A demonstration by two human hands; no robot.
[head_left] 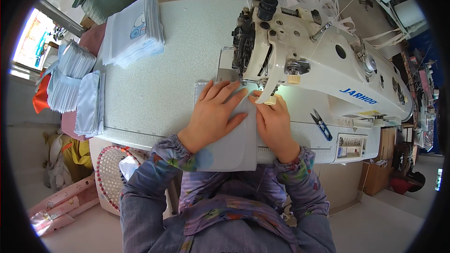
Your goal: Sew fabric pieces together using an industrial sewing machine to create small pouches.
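A pale grey-white fabric piece [229, 152] lies on the sewing table, its near end hanging over the front edge toward my lap. My left hand [211, 117] rests flat on it with fingers spread, their tips close to the needle area. At the fabric's right edge, my right hand [273, 124] has its fingers drawn together on the cloth, just below the presser foot. The white sewing machine [323, 65] stands over the fabric's far end, and its lamp lights the spot. Its head partly hides my right fingertips and the needle.
A stack of printed white fabric pieces [136, 30] sits at the far left, with tied fabric bundles [70, 79] beside it. Blue thread snips [321, 124] and a small parts tray [350, 146] lie to the right. A mesh basket [108, 178] stands below the left edge.
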